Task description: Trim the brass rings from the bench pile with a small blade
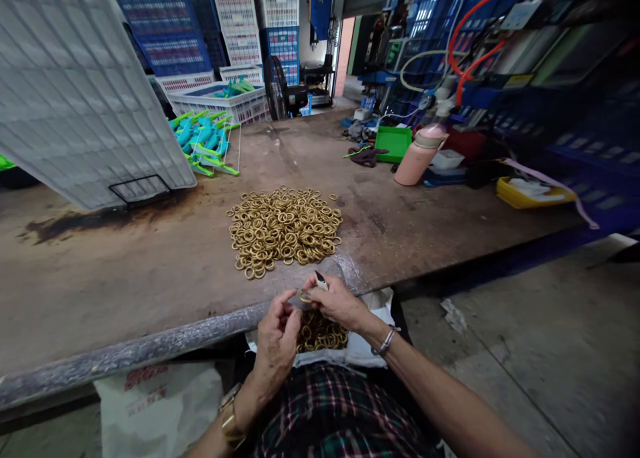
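Note:
My right hand is closed on a small knife with a dark tip and a pale handle. A brass-coloured ring shows at the tips of the same hand's fingers. Just left of it is my left hand, its index finger reaching to the ring and its thumb apart from that finger. Whether the left fingertips touch the ring cannot be made out. On the table beyond my hands lies a heap of similar rings. Below my hands, more rings lie in a white sack at my lap.
A pale ribbed crate leans over the left of the worktable, before turquoise-and-green plastic parts. Toward the right stand a pink bottle, a green tray and a yellow tray. A printed sack hangs below the table edge.

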Demonstrator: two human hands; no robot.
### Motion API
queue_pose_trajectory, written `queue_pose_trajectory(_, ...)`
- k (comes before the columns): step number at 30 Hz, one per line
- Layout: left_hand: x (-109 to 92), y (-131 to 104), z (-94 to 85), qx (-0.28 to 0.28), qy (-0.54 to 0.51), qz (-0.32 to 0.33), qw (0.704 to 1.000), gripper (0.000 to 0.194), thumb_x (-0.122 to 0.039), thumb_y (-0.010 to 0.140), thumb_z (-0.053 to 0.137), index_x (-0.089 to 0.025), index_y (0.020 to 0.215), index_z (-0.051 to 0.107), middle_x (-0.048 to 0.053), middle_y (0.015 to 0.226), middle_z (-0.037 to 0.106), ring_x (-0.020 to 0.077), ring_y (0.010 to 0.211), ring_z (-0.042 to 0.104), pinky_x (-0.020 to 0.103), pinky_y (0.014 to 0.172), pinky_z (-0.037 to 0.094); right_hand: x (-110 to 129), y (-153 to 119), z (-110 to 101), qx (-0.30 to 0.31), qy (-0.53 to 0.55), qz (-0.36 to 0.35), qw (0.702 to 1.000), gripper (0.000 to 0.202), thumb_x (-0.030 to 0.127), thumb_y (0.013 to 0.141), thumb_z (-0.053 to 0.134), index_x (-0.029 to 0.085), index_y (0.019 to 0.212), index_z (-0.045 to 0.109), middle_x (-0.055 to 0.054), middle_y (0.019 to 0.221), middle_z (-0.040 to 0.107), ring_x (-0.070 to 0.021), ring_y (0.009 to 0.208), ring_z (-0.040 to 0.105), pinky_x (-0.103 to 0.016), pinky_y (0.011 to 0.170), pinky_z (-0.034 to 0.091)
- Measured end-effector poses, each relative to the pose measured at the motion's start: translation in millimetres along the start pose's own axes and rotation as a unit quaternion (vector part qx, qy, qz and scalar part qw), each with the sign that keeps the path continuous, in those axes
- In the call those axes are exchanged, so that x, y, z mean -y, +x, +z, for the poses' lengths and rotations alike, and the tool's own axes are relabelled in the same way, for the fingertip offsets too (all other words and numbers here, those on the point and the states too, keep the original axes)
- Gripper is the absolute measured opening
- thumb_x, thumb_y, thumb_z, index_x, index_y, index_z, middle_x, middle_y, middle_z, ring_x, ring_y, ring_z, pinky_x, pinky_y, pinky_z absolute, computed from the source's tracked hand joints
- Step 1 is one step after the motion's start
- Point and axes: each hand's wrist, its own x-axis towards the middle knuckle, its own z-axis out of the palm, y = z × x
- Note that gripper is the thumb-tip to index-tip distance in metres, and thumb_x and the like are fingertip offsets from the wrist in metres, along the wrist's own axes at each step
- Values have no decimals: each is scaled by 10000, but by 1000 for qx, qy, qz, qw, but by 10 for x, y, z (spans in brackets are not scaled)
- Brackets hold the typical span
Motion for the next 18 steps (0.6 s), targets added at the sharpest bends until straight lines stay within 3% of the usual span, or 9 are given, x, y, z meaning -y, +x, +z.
queue_pose_trajectory(3,-50,74,7,37,37,31,998,183,-254,697,612,-197,858,679,23,740,644,148,668,553,238,660,421,1,-54,16,26,38,43,998,99,251,702,458,198,785,471,104,501,413,-35,333,246,-166,333,166)
queue_pose_trajectory(5,-59,99,22,39,34,19,998,131,-271,694,613,-196,779,677,16,685,641,150,637,550,241,640,422,-7,-76,25,23,26,40,999,97,259,723,446,192,782,483,100,495,417,-38,337,259,-168,343,182)
queue_pose_trajectory(11,-50,127,71,38,-33,-107,993,283,-433,692,592,-159,755,566,-40,542,530,64,396,398,179,388,299,-19,-91,52,-34,-108,-113,987,212,329,787,462,159,672,513,43,574,507,-75,540,420,-183,517,328)
queue_pose_trajectory(14,-63,144,63,51,-42,-140,988,325,-469,695,581,-156,767,537,-48,536,517,53,378,389,171,372,286,-16,-83,62,-40,-151,-117,981,234,326,809,439,156,674,527,40,561,505,-82,538,411,-189,516,317)
queue_pose_trajectory(18,-62,147,31,111,-59,-157,979,332,-489,725,556,-161,736,511,-45,555,515,47,387,392,166,377,286,-6,-74,61,-47,-179,-120,975,234,294,819,426,158,654,521,47,536,489,-81,519,396,-190,508,307)
